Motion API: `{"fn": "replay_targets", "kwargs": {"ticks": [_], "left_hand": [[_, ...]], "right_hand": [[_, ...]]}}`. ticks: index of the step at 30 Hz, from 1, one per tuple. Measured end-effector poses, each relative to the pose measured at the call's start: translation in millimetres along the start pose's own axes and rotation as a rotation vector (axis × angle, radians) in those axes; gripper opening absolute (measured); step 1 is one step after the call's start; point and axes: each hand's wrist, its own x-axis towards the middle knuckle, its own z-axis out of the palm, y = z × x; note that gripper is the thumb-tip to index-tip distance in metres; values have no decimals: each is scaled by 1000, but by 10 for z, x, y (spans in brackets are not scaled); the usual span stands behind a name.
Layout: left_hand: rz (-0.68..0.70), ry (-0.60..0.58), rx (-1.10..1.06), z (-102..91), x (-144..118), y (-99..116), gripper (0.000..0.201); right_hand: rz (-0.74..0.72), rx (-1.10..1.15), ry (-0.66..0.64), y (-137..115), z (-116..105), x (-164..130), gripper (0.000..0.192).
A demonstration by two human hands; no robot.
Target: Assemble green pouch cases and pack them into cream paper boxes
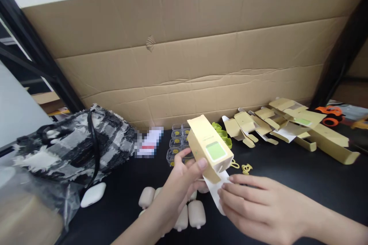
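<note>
A small tan cardboard box with a green window is held up over the black table. My left hand grips its lower left side, thumb on the front face. My right hand pinches the white open flap at the box's bottom end. Below my hands lie several beige rounded cases. Behind the box stand clear plastic trays holding small yellow pieces, and a green piece.
Several flat and half-folded tan boxes are spread at the right. A black-and-white woven bag and a white case lie at the left. A large cardboard sheet stands behind. Yellow clips lie near the box. An orange toy sits far right.
</note>
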Motion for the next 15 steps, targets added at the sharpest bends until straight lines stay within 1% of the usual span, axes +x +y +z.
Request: {"fn": "replay_targets", "kwargs": {"ticks": [2,5,8,10,11,13,15], "left_hand": [[-13,8,70,-26,12,-16,72],[11,2,166,-65,51,-40,68],[31,-38,173,-77,74,-54,72],[8,-62,136,-64,67,-55,78],[-2,-66,108,-54,59,-55,80],[-6,-59,62,-31,43,-58,82],[12,-26,62,-13,36,-64,81]], "right_hand": [[-39,-22,0,-26,12,-4,37],[-61,-86,40,-42,-18,1,35],[19,-117,50,-41,-64,12,34],[70,-74,24,-40,-70,14,32],[70,-47,4,-41,-61,12,30],[12,-17,-50,-43,-28,2,30],[-58,-28,-84,-43,9,-11,33]]}}
